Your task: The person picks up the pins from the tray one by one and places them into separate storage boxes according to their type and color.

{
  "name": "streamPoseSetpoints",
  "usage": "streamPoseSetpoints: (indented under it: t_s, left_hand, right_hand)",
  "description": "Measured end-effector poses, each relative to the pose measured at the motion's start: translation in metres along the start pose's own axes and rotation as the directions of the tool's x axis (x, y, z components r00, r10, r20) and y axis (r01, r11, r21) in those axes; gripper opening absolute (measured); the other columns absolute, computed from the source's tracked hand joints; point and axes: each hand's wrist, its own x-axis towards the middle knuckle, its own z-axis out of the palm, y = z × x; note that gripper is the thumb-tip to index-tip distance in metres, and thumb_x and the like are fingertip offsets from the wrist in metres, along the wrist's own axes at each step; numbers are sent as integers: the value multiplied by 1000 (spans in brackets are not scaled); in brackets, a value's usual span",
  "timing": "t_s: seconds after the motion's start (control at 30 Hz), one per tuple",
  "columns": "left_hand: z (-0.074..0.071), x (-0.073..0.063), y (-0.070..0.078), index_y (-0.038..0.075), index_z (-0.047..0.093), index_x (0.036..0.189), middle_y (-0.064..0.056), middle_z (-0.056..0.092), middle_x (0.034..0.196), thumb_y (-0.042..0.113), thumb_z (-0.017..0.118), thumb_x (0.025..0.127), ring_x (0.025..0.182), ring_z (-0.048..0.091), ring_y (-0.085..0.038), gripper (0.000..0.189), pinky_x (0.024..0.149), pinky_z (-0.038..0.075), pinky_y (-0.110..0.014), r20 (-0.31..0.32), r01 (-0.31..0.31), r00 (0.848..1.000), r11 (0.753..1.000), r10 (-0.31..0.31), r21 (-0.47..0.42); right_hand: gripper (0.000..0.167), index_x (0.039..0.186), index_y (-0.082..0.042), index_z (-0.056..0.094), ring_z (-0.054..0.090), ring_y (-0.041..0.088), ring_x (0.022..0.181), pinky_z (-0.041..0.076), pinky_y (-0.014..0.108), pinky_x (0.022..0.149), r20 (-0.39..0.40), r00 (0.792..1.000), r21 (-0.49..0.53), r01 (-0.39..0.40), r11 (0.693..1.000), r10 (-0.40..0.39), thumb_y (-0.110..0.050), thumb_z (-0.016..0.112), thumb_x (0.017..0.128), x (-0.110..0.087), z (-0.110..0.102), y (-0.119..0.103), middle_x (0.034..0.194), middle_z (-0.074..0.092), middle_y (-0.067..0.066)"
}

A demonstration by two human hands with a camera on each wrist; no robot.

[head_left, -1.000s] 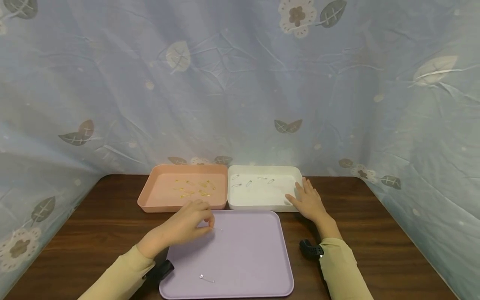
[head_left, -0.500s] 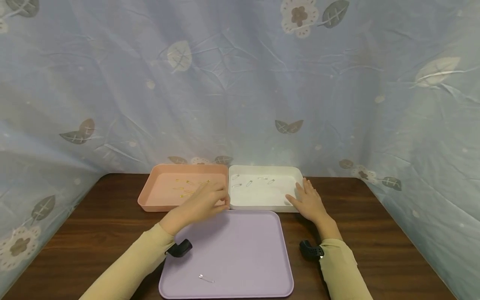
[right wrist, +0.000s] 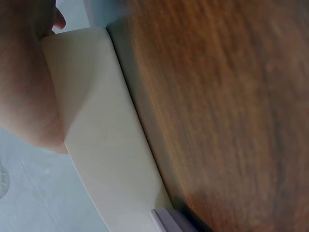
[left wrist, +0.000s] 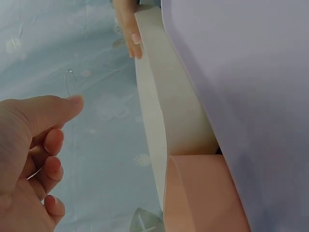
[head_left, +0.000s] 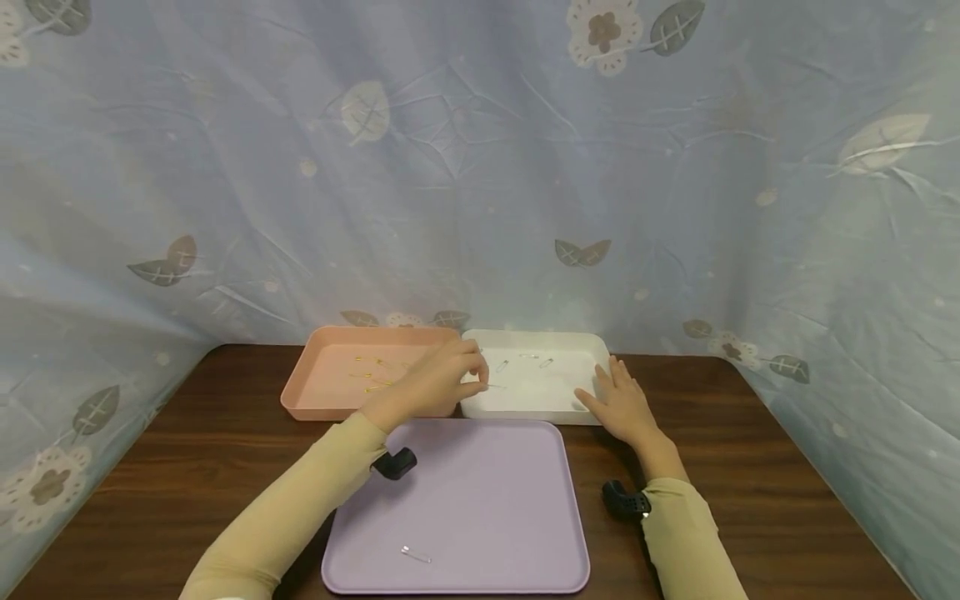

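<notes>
My left hand pinches a silver safety pin between thumb and forefinger, above the left part of the white tray. Several silver safety pins lie in that tray, some hidden by the hand. My right hand rests with spread fingers on the white tray's right edge. Gold safety pins lie in the pink tray, partly behind my left hand and forearm. One silver safety pin lies on the lilac tray near its front edge.
The trays stand on a dark wooden table, pink and white side by side behind the lilac one. A patterned cloth hangs behind the table. Black camera straps sit on both wrists.
Holding the safety pin, my left hand has moved from over the lilac tray rightward and away from me, past the pink tray's corner to the white tray. My right hand stays put.
</notes>
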Motion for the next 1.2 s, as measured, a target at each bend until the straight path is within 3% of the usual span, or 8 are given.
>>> streamPoseSetpoints:
  t_s: [0.13,0.27,0.7,0.83,1.2]
  left_hand:
    - [5,10,-3,20,69,86,3,59,90,23,71,89,87,55,-13,6,83,47,-31,-12,6,1000,1000,-6,-7]
    - [11,21,-5,18,69,87,1,60,92,21,70,91,88,57,-15,5,82,49,-30,-19,31,999,998,-32,-52]
    - [31,53,-14,17,70,89,0,60,91,24,69,91,90,53,-17,7,84,43,-35,13,175,984,980,-175,-93]
    - [39,62,-18,19,71,89,2,61,90,28,71,89,89,55,-16,9,84,45,-35,9,226,974,973,-226,-40]
    - [54,83,-11,19,75,89,2,65,89,28,71,88,88,61,-18,10,84,50,-36,27,251,967,964,-254,85]
  right_hand:
    - [79,150,6,28,6,48,148,11,66,117,-2,1000,1,1,1000,-1,-53,42,99,-1,2,0,160,7,30]
    - [78,150,5,29,6,48,148,12,66,117,-7,1000,-8,2,1000,-2,-52,43,99,-1,2,0,160,8,30]
    - [76,150,4,31,7,48,148,12,66,117,-10,1000,-18,2,1000,-2,-52,43,99,-1,1,-1,160,9,30]
    - [76,150,4,31,7,48,148,12,66,117,-4,1000,-10,6,1000,-6,-52,43,99,-1,1,-2,160,8,31]
    - [76,150,2,31,6,48,148,11,66,117,-6,1000,-5,1,1000,-1,-53,42,99,-2,1,0,160,7,30]
